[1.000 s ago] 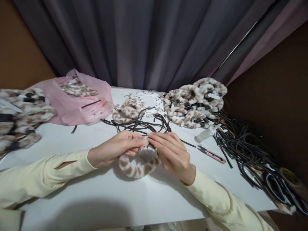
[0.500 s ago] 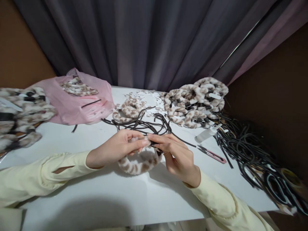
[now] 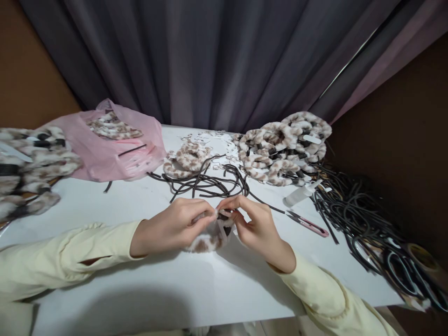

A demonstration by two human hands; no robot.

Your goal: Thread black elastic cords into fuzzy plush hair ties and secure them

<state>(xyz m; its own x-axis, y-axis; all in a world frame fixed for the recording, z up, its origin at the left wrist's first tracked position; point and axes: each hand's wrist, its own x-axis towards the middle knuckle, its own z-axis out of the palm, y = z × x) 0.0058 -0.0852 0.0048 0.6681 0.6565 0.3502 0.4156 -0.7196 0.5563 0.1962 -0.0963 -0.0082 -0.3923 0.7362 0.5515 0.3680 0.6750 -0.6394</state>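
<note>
Between my hands is a furry white ring with brown spots point(image 3: 205, 244), partly covered by my fingers. My left hand point(image 3: 174, 225) pinches the top of its plush band between thumb and fingers. My right hand point(image 3: 258, 228) is closed at the fingertips on a dark part of the same ring, right beside the left fingertips. What exactly lies between the fingertips is too small to make out. Just beyond my hands lie loose black cords point(image 3: 213, 183).
Similar furry rings point(image 3: 276, 140) are heaped at the back right, more at the left edge point(image 3: 42, 163). A pink plastic bag point(image 3: 84, 156) holds spotted plush. Pink-handled snips point(image 3: 313, 227), a small clear bottle point(image 3: 299, 193) and a tangle of black cords point(image 3: 346, 200) lie at right.
Both hands have come slightly lower, and the fingertips now meet in a tight pinch. The furry ring has shifted and more of it is hidden by my left hand.
</note>
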